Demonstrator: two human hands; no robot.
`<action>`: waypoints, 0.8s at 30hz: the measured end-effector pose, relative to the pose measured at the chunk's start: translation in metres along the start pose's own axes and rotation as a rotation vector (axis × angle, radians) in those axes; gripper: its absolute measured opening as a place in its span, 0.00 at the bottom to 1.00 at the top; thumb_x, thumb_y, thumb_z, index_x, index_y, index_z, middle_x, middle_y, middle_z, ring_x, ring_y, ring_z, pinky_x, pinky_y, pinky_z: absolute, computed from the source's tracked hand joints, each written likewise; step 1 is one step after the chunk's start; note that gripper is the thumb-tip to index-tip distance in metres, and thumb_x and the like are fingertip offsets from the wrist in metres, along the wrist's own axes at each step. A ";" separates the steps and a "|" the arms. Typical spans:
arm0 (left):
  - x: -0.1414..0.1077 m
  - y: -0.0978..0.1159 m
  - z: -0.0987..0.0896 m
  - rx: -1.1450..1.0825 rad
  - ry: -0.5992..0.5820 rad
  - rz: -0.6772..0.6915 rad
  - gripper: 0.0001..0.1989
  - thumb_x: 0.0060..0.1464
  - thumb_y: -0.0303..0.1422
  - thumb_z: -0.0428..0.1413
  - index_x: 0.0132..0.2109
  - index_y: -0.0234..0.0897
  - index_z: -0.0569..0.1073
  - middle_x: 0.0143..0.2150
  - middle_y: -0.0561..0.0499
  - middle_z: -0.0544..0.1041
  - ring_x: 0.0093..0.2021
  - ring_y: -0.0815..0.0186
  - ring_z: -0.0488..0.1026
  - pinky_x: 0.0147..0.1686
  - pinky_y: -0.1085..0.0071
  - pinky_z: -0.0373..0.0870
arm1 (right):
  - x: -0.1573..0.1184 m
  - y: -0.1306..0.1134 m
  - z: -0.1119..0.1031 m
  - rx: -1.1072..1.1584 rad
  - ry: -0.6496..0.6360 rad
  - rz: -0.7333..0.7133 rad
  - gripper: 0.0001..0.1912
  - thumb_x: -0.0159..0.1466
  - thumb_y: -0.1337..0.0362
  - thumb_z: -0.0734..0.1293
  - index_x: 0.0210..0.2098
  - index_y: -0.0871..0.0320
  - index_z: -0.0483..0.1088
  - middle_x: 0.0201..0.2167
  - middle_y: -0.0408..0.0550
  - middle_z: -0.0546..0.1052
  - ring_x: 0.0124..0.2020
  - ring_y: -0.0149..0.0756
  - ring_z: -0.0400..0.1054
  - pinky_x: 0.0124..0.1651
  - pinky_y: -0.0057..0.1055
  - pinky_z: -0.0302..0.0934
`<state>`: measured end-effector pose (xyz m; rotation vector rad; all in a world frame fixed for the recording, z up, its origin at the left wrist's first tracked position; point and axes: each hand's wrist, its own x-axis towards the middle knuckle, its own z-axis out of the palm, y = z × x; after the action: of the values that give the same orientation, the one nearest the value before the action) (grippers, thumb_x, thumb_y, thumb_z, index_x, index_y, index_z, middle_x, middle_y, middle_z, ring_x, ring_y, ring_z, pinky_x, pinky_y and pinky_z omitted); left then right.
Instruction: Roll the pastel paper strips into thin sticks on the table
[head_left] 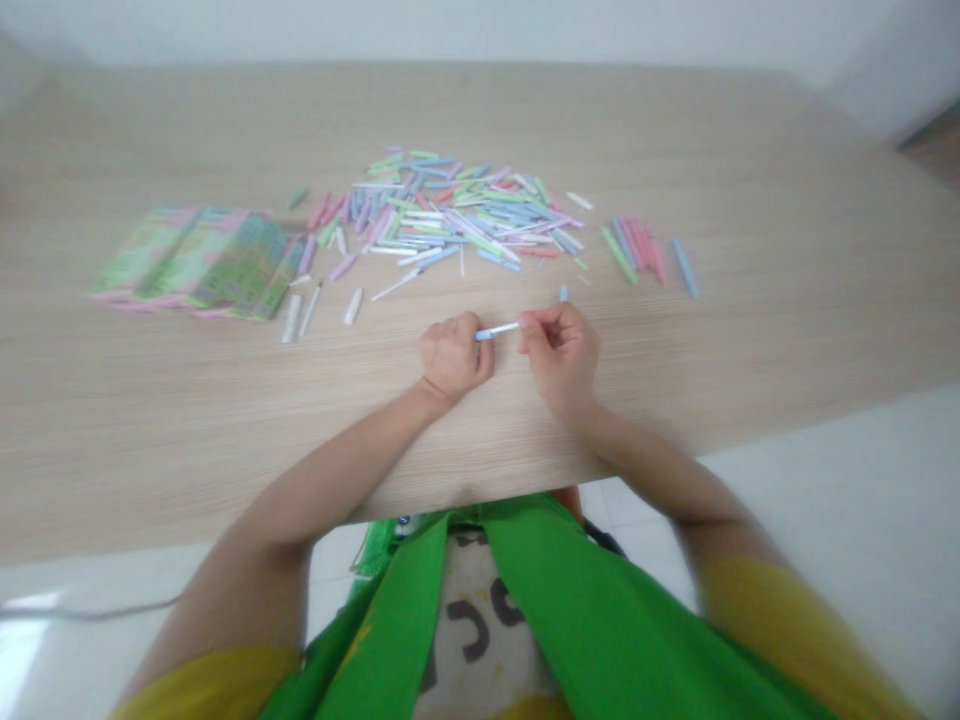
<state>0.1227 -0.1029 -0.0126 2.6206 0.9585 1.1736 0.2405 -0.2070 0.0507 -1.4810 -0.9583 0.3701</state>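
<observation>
My left hand is closed in a fist around a slim blue and white pen. Its blue part comes out of the fist, and the thin white part reaches across to my right hand. There the thumb and index finger pinch the white end. A small light-blue piece sticks up just behind the right hand's knuckles; whether the hand holds it or it lies on the table, I cannot tell. Both hands are low over the wooden table, near its front edge.
Behind the hands spreads a heap of pastel pen parts. To its left are stacked green and pink printed packs, with a few white pieces close by. On the right, several pink pieces lie near a single blue one.
</observation>
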 end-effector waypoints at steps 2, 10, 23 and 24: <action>-0.002 0.005 0.002 0.041 0.000 0.056 0.13 0.64 0.39 0.47 0.35 0.38 0.68 0.25 0.46 0.72 0.26 0.60 0.69 0.30 0.64 0.56 | 0.006 -0.005 -0.005 0.045 0.023 0.042 0.17 0.64 0.49 0.70 0.30 0.54 0.66 0.20 0.39 0.70 0.19 0.27 0.59 0.25 0.28 0.56; -0.005 0.000 0.011 -0.089 -0.036 0.146 0.21 0.64 0.49 0.43 0.40 0.37 0.70 0.26 0.46 0.74 0.27 0.61 0.74 0.28 0.66 0.60 | -0.008 0.009 0.011 -0.027 -0.210 0.128 0.16 0.60 0.51 0.73 0.27 0.57 0.74 0.20 0.42 0.76 0.18 0.28 0.63 0.24 0.28 0.58; 0.049 -0.009 -0.032 -0.632 0.152 -0.284 0.20 0.65 0.45 0.46 0.35 0.38 0.74 0.22 0.52 0.66 0.25 0.65 0.68 0.26 0.68 0.64 | 0.010 0.016 0.015 0.193 -0.355 0.453 0.18 0.62 0.48 0.66 0.42 0.54 0.73 0.41 0.46 0.76 0.35 0.31 0.71 0.37 0.30 0.62; 0.057 -0.010 -0.038 -0.685 0.187 -0.341 0.23 0.66 0.48 0.45 0.32 0.38 0.72 0.20 0.53 0.63 0.23 0.66 0.67 0.24 0.69 0.63 | 0.008 0.021 0.016 0.164 -0.365 0.454 0.14 0.61 0.51 0.67 0.40 0.54 0.73 0.40 0.45 0.76 0.36 0.32 0.70 0.37 0.30 0.61</action>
<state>0.1195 -0.0669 0.0468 1.7679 0.7961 1.3609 0.2408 -0.1876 0.0305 -1.4999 -0.8402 1.0535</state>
